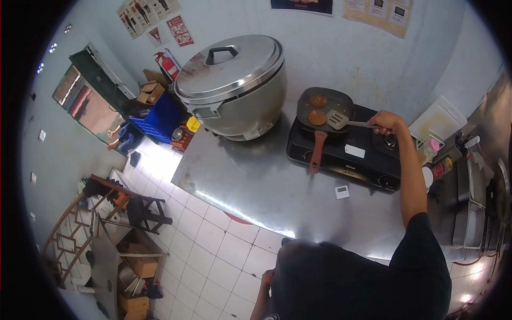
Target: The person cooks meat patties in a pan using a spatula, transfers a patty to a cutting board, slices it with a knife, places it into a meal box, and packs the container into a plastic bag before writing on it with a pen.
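My right hand (386, 122) is closed around the handle of a slotted spatula (337, 119). The spatula's head is in a dark square frying pan (344, 100), beside the nearer of two browned patties (317, 118). The other patty (318, 100) lies farther back. The pan sits on the left burner of a black two-burner gas stove (333, 160), its reddish-brown handle (317, 154) pointing toward me. My left hand (268, 277) hangs low by my side, off the table; its fingers are mostly hidden.
A large steel rice cooker (234, 101) stands left of the stove on the steel table (234, 170). A small white timer (342, 192) lies in front. Jars (442, 168) and trays (469, 213) are at the right. Another person (126, 137) is by the doorway.
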Available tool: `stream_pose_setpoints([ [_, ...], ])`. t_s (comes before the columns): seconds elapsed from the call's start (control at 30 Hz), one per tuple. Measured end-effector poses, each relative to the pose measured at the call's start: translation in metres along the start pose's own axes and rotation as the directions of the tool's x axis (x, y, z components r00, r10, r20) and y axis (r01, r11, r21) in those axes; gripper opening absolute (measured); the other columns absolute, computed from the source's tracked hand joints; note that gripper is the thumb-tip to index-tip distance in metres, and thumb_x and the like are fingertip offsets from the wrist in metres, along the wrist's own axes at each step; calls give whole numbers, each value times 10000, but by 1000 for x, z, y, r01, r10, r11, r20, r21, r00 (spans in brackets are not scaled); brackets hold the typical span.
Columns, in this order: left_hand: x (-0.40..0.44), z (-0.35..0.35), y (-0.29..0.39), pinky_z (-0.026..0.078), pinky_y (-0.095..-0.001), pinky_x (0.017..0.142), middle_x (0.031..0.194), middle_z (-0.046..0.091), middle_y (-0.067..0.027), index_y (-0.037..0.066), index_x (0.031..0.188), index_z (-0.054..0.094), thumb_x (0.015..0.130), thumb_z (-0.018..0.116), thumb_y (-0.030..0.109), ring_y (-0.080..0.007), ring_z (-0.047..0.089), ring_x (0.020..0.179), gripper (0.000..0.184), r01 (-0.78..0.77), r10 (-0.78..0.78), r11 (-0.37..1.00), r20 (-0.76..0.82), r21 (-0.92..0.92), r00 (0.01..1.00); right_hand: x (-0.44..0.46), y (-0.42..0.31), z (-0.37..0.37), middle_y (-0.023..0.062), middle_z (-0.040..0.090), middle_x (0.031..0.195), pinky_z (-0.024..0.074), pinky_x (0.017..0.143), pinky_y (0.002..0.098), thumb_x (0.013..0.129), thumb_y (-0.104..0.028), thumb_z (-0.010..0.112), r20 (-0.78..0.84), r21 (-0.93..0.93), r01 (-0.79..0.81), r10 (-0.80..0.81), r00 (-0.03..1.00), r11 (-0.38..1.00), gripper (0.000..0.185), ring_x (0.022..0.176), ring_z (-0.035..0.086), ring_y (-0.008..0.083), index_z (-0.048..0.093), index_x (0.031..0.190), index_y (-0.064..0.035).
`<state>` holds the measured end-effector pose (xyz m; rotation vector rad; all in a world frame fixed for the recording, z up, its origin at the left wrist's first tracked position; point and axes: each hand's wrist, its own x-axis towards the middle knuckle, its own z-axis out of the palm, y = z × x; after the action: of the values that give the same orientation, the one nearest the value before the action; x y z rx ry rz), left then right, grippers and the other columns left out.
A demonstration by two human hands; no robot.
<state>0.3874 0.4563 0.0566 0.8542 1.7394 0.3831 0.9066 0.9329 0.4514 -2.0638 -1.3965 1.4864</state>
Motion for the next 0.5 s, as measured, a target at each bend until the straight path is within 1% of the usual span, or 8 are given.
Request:
stream_pose_setpoints([
  [0.07, -2, 0, 13, 489, -368, 839, 1016, 694, -193, -29, 1068, 675, 912, 512, 317, -269, 653, 968, 414, 100, -102, 993, -34, -62, 994, 3, -1, 4, 4, 525, 587, 263, 315, 218, 894, -199, 552, 15, 14, 10, -10, 1000, 1000, 203, 382, 368, 26, 615, 939, -11],
  [0.17, 24, 7, -19, 491, -356, 844, 1030, 693, -184, -36, 1069, 673, 915, 526, 319, -257, 651, 973, 414, 18, -14, 997, -59, 74, 998, 6, 5, 10, -10, 507, 582, 248, 314, 215, 900, -214, 548, 42, 54, 27, -30, 999, 998, 192, 376, 341, 23, 598, 883, -29],
  [0.2, 22, 8, -18, 491, -354, 847, 1033, 691, -186, -41, 1070, 671, 915, 534, 324, -255, 651, 975, 420, 28, -26, 999, -59, 42, 998, 8, 7, 13, -14, 500, 579, 242, 314, 214, 902, -219, 546, 56, 70, 34, -38, 998, 997, 194, 374, 332, 22, 591, 863, -35],
  [0.27, 17, 8, -14, 492, -351, 853, 1038, 689, -190, -52, 1073, 666, 915, 549, 332, -253, 649, 980, 432, 51, -53, 998, -64, -27, 997, 6, 9, 17, -20, 488, 575, 235, 316, 215, 907, -226, 537, 29, 75, 67, -70, 997, 995, 194, 372, 323, 22, 579, 845, -47],
  [0.3, 19, 8, -25, 492, -352, 854, 1038, 688, -192, -57, 1078, 661, 916, 552, 342, -254, 650, 980, 444, -7, 7, 1000, -36, 4, 999, 4, 9, 20, -23, 482, 573, 232, 317, 215, 910, -229, 532, 18, 77, 84, -85, 996, 993, 195, 372, 319, 23, 574, 836, -53],
  [0.37, 38, 13, -63, 493, -353, 856, 1037, 687, -197, -66, 1088, 652, 917, 559, 360, -256, 650, 981, 469, -128, 127, 990, 28, 63, 992, 2, 10, 20, -22, 482, 574, 232, 319, 217, 915, -226, 524, 2, 87, 75, -75, 997, 993, 189, 371, 321, 23, 589, 874, -53],
  [0.5, 44, 21, -87, 497, -355, 859, 1032, 688, -199, -64, 1097, 646, 921, 555, 375, -261, 650, 987, 481, -159, 158, 982, 19, 97, 987, -4, 7, 22, -21, 486, 574, 233, 320, 219, 920, -232, 520, -26, 99, 102, -100, 995, 990, 198, 367, 323, 24, 619, 950, -64],
])
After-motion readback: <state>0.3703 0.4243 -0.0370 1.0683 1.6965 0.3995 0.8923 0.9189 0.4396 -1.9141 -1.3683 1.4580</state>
